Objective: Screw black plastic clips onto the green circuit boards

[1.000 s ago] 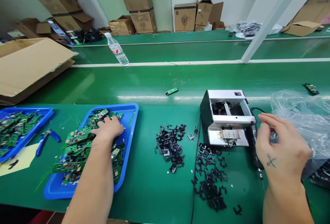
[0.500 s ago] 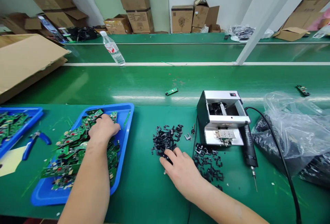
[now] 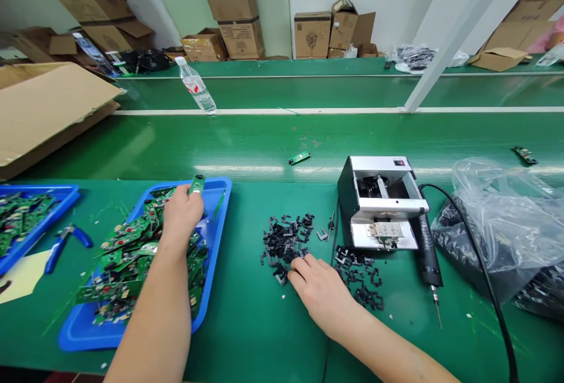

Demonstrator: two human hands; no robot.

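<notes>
Above the far end of a blue tray [image 3: 210,277], my left hand [image 3: 181,214] is closed on a green circuit board [image 3: 197,184], whose end sticks up past the fingers. More circuit boards [image 3: 145,248] lie heaped in that tray. My right hand [image 3: 318,292] rests at the near edge of a pile of small black plastic parts [image 3: 284,239]. Its fingers are curled together; what they pinch, if anything, is hidden. One black bracket-shaped part [image 3: 281,275] lies right at its fingertips. A second group of black parts [image 3: 361,280] is spread just beyond that hand.
A silver-and-black machine [image 3: 381,204] stands right of the pile, with a corded electric screwdriver [image 3: 428,254] beside it. Plastic bags [image 3: 497,236] of black parts sit far right. Blue-handled cutters [image 3: 66,245] and another blue tray [image 3: 66,195] are left. A water bottle [image 3: 197,86] stands behind.
My left hand has risen slightly from the heap, and a circuit board now shows in its fingers. My right hand has shifted a little right and nearer, uncovering the bracket-shaped part.
</notes>
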